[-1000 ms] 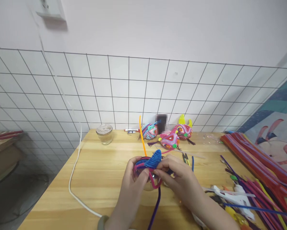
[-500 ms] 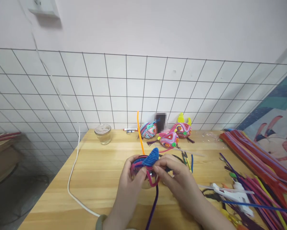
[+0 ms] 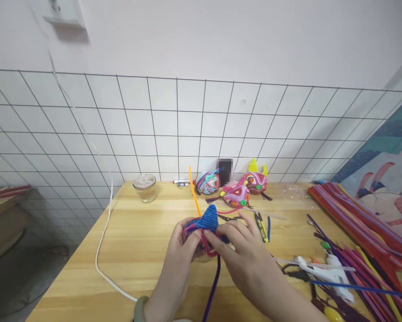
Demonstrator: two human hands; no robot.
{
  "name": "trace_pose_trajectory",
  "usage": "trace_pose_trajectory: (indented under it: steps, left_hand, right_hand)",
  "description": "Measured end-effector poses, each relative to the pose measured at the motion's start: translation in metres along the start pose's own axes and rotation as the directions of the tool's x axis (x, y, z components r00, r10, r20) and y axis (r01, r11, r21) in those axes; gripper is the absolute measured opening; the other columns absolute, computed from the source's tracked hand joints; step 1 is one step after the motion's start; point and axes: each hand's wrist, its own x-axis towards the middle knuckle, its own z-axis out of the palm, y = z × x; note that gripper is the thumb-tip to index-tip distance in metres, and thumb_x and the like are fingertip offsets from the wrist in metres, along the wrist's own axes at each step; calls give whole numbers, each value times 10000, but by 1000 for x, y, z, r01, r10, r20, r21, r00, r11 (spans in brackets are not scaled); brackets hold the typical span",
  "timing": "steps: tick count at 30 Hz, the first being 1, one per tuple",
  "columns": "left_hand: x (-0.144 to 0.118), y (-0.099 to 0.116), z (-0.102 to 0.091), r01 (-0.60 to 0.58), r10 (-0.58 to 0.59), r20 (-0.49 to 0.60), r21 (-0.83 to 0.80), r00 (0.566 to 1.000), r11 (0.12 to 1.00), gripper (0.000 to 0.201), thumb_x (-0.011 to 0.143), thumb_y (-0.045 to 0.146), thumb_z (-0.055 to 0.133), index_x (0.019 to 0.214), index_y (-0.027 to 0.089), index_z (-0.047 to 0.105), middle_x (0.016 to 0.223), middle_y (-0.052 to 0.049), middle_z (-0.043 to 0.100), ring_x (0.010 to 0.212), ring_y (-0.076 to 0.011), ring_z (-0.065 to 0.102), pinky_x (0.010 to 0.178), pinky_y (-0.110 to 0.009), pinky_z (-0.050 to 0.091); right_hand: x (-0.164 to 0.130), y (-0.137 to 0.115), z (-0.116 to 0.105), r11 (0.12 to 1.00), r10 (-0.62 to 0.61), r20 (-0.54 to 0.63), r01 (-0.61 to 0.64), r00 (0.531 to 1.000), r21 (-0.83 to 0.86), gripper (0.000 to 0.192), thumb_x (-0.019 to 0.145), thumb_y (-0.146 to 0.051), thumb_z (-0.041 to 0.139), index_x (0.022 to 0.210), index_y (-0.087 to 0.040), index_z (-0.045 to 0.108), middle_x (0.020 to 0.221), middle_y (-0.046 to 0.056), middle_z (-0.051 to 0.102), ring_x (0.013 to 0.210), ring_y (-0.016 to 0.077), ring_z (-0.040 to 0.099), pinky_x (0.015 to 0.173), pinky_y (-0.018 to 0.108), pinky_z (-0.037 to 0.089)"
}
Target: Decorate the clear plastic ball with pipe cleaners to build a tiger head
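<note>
My left hand (image 3: 182, 248) grips the left side of a small round craft piece (image 3: 207, 247) wrapped in pink and blue pipe cleaners. A ribbed blue pointed ear (image 3: 209, 218) stands up from its top. My right hand (image 3: 239, 243) has its thumb and fingers closed on the right side, pressing at the ear's base. An orange pipe cleaner (image 3: 194, 197) sticks up behind the piece, and a dark purple one (image 3: 213, 288) hangs down below it. The fingers hide much of the piece.
Several finished pipe-cleaner heads (image 3: 236, 195) sit by the wall. A glass jar (image 3: 144, 188) stands at back left. Scissors (image 3: 233, 218) and snips (image 3: 260, 226) lie behind my right hand. At right are a white glue gun (image 3: 331, 273) and pipe-cleaner bundles (image 3: 358, 219). A white cable (image 3: 103, 241) crosses the left side.
My right hand has shifted its grip, its thumb now lower at the ear's base. The ear has turned to show its broad face, and the orange pipe cleaner has tilted left and lowered.
</note>
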Motion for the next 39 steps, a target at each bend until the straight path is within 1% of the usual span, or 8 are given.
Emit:
trace_pose_trajectory:
  steps: [4,7,10,12,19,24,32,39]
  left_hand:
    - [-1,-1,1,-13,12,-40,-4,999,1000,338,729,312,669,1009,165,550,931,-68,671,734,-168,602,620,-293,524]
    - [0,-1,0,-36,36,-59,-2,998,999,370,710,307,689,1018,164,542,928,-65,672,750,-164,600,632,-280,519]
    - [2,-2,-2,-20,20,-37,-8,999,1000,345,729,304,669,1020,167,545,907,-61,676,730,-163,607,633,-291,523]
    - [3,-2,-2,6,-6,-16,-14,1000,1000,310,758,309,633,1020,166,549,901,-68,681,718,-174,618,625,-315,529]
    - [2,-2,0,19,-19,-5,-27,1000,999,250,771,271,614,991,167,558,865,-55,685,718,-176,624,654,-343,536]
    - [3,-5,-2,1,-2,-25,-7,1000,1000,271,794,308,606,1021,162,568,881,-65,688,745,-174,615,659,-321,523]
    - [6,-10,-4,-5,12,70,-91,998,996,363,854,471,502,1002,154,599,973,-102,670,846,-211,610,695,-361,533]
    - [7,-9,-5,42,-35,90,-84,995,996,312,800,378,632,1026,166,594,966,-92,685,826,-200,633,691,-327,534]
  right_hand:
    - [0,-1,4,999,11,-25,-10,1000,44,357,873,-26,398,1113,-196,599,928,74,629,865,211,538,927,529,341]
    - [0,-1,6,982,74,-49,-64,996,178,373,878,-25,395,1110,-225,608,917,71,596,834,201,519,806,443,421]
    - [1,3,6,932,108,-51,-84,993,354,445,877,-13,392,1195,-278,556,914,54,574,803,179,513,696,348,448]
    - [0,6,6,909,89,-53,-59,995,414,496,877,-7,394,1281,-281,480,940,56,581,826,176,522,718,348,456]
    - [-6,2,12,990,54,-25,-51,998,131,411,857,-25,407,1196,-194,568,973,98,596,910,237,526,904,532,383]
    - [-7,-2,17,998,49,-54,-48,997,30,432,837,13,377,1183,-160,568,962,101,612,933,245,529,935,567,341]
    - [-11,-3,18,998,30,-46,-28,998,53,440,839,42,355,1208,-118,535,997,133,610,980,263,524,937,603,315]
    - [-14,4,11,948,110,11,-109,994,298,576,845,19,346,1386,-178,322,1152,138,600,1112,251,520,1017,583,301]
